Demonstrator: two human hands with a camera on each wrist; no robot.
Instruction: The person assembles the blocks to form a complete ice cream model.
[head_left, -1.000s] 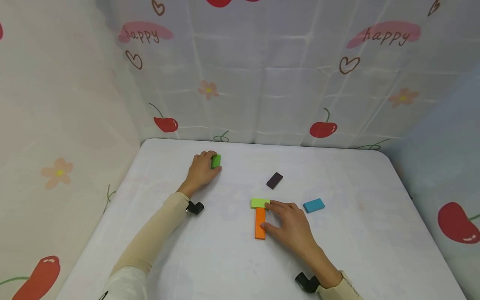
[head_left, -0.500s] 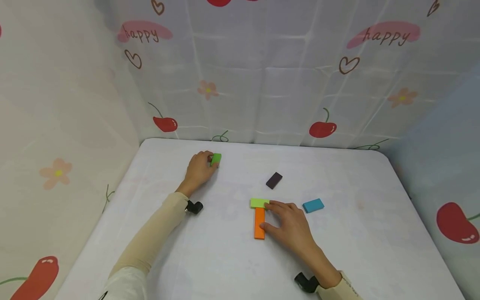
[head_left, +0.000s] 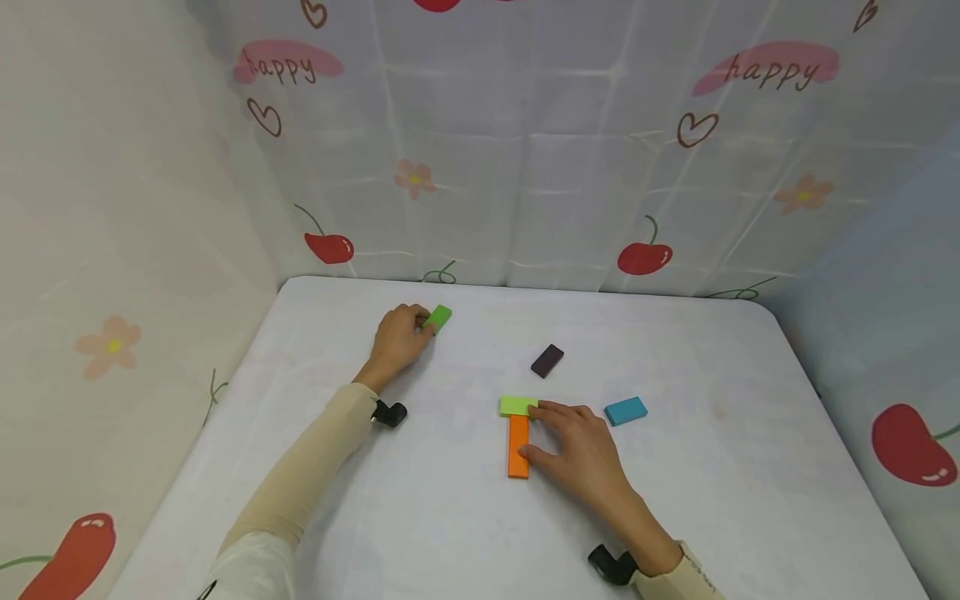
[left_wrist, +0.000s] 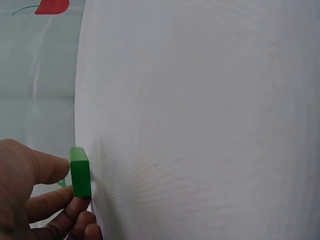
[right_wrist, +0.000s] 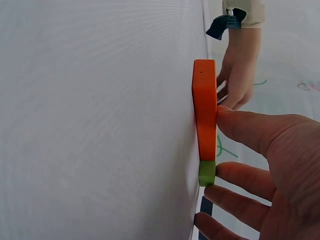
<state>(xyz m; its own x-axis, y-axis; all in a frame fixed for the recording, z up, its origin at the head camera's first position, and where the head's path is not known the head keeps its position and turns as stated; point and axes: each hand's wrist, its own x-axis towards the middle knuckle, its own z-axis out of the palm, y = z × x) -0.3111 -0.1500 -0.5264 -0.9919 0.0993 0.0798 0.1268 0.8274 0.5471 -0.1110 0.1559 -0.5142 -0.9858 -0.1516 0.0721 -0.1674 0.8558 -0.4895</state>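
Note:
At the far left of the table, my left hand (head_left: 396, 343) pinches a green block (head_left: 438, 317) between thumb and fingers; the left wrist view shows this green block (left_wrist: 80, 172) from its end. Near the middle, a light green block (head_left: 514, 406) lies crosswise against the top end of an orange block (head_left: 518, 447), making a T shape. My right hand (head_left: 583, 454) rests beside them, its thumb touching the orange block (right_wrist: 205, 110) and its fingertips at the light green block (right_wrist: 207, 173). The right hand's fingers are spread and relaxed.
A dark block (head_left: 547, 361) lies beyond the T shape, and a blue block (head_left: 626, 411) lies to the right of my right hand. The white table (head_left: 720, 500) ends at a printed curtain (head_left: 570, 167) along the back and sides.
The green block has turned in my left fingers, its far end swinging to the right. My right hand and the other blocks have stayed in place.

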